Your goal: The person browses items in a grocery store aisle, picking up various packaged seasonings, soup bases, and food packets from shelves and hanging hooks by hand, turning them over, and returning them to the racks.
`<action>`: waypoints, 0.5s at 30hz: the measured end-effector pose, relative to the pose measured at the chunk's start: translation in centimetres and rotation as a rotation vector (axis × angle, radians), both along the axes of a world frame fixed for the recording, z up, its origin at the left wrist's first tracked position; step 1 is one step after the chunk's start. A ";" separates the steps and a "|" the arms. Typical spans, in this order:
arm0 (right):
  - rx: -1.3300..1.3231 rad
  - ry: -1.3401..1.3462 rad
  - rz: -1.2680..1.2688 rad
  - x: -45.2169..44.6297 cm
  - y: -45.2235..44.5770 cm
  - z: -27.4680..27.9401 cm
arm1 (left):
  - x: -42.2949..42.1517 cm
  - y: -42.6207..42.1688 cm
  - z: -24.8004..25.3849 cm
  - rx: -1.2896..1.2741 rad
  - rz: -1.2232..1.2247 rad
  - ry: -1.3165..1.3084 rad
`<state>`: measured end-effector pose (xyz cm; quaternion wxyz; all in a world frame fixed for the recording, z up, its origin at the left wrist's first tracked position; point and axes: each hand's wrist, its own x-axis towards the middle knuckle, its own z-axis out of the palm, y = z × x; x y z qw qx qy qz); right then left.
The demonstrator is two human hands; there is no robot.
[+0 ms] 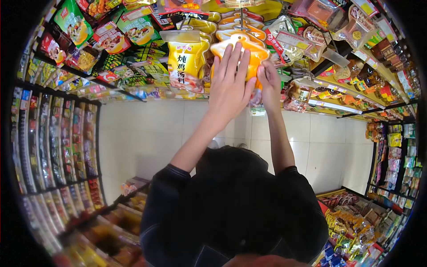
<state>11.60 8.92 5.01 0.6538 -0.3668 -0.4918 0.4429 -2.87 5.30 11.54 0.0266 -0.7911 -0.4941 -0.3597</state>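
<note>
An orange and white seasoning packet with a shaped outline hangs at the front of a row on a shelf hook. My left hand lies flat against its face, fingers stretched upward and covering most of the print. At the packet's right edge, my right hand is closed, thumb and fingers pinching the side. Just left of my left hand hangs a yellow stew seasoning packet, upright and not touched. More orange packets hang behind the front one.
Green soup packets hang to the upper left. Bagged goods and a shelf edge with price labels are on the right. Shelving flanks the tiled floor; bins of packaged goods stand behind me.
</note>
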 end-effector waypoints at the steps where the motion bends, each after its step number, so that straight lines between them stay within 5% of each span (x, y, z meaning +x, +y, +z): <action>1: 0.010 0.011 -0.029 -0.2 0.8 0.0 | 0.3 0.8 -0.6 0.007 0.006 -0.006; 15: -0.034 -0.255 -0.225 -0.7 3.7 -0.4 | 1.6 5.0 -2.2 0.079 0.093 -0.022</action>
